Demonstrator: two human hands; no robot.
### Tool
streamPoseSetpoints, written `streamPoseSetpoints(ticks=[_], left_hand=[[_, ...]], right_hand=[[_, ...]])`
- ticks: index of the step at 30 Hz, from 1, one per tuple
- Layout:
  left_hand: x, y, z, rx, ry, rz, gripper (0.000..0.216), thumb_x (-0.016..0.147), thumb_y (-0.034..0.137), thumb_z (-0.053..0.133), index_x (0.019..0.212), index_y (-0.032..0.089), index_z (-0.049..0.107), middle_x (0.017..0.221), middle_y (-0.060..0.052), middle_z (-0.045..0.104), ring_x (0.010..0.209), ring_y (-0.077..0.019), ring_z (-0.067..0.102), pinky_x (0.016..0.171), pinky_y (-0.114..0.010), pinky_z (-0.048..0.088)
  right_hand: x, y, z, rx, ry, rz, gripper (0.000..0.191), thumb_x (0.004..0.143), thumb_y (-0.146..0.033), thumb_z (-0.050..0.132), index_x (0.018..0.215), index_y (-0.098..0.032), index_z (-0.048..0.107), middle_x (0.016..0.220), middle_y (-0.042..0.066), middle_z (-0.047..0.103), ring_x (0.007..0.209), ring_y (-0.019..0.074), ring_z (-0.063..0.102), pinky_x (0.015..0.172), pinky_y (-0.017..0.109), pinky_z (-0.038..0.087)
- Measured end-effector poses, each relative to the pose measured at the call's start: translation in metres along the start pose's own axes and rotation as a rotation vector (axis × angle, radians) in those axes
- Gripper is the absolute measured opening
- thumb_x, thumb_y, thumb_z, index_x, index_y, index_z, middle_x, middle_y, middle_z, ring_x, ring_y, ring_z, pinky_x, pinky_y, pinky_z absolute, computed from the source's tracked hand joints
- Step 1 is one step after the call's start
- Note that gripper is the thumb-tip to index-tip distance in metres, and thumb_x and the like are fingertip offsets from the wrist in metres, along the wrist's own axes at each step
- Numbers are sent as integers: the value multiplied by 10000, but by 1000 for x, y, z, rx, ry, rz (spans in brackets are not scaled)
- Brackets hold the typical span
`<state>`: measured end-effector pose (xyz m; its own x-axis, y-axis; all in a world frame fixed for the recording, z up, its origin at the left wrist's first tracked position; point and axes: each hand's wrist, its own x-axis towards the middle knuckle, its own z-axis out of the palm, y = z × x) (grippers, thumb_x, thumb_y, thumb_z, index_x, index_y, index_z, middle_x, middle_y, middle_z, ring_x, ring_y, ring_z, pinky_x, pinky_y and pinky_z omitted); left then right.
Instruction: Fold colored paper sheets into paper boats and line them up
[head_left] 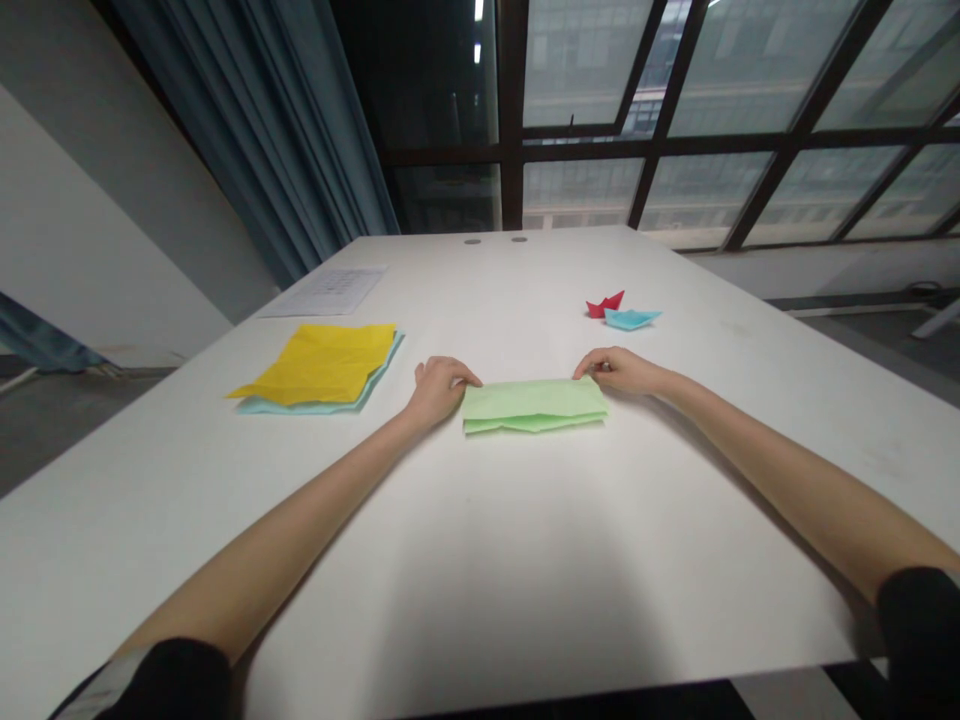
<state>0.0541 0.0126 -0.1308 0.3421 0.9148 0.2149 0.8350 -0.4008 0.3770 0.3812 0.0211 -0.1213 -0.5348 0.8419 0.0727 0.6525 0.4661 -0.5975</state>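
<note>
A folded light-green paper point(534, 405) lies flat on the white table point(480, 560) in front of me. My left hand point(439, 387) is curled at its far left corner, fingertips pinching the paper's edge. My right hand point(619, 370) pinches the far right corner the same way. Both forearms stretch out over the table towards it.
A yellow sheet point(322, 362) lies on light-blue sheets point(375, 383) to the left. A printed white sheet point(326, 291) lies beyond them. A red folded paper boat point(604, 304) and a light-blue one point(631, 318) sit at the back right. Windows and a curtain stand behind the table.
</note>
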Motion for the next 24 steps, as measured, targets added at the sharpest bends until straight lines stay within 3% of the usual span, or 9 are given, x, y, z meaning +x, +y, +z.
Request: streamPoseSetpoints(ticks=[4,8,11,15,18,24], left_hand=[[1,6,-5,101,-14,44,336,763,131,421,841,284,710,1055,-9,642,1108,-254,456,983,-527,278],[4,27,-8,155,-47,202,351,861,241,356,1051,231,652,1146,-43,615,1172,-241,429,1020,-471,266],[2,50,-4,187,-205,294,491,909,402,293,1307,162,452,1364,-104,455,1295,-254,324,1058,-466,219],[-4,71,5,207,-402,278,637,912,505,202,1426,130,210,1494,-132,206,1381,-252,156,1081,-491,150],[-8,73,10,219,-467,230,678,904,534,179,1443,126,134,1508,-132,129,1392,-255,104,1076,-511,151],[-15,58,11,230,-463,200,722,885,589,151,1455,153,73,1515,-108,41,1398,-245,49,1088,-518,99]], right_hand=[[-1,-12,-7,-129,22,-69,346,728,-101,398,909,-187,680,982,67,665,902,192,581,836,342,434],[-1,-37,0,-227,61,-100,361,878,-302,388,1130,-172,611,1181,108,609,1110,245,532,971,418,378],[-3,-54,15,-263,-61,-124,538,899,-435,356,1324,-117,446,1367,150,448,1279,268,383,1066,425,275],[-7,-60,36,-265,-221,-97,717,886,-568,290,1453,-150,157,1501,129,169,1377,289,153,1095,515,156],[-10,-55,42,-269,-262,-86,765,866,-614,288,1461,-180,83,1511,128,80,1385,298,85,1094,544,97],[-11,-50,37,-296,-317,-74,821,837,-651,313,1460,-177,64,1512,125,58,1389,286,46,1106,518,39]])
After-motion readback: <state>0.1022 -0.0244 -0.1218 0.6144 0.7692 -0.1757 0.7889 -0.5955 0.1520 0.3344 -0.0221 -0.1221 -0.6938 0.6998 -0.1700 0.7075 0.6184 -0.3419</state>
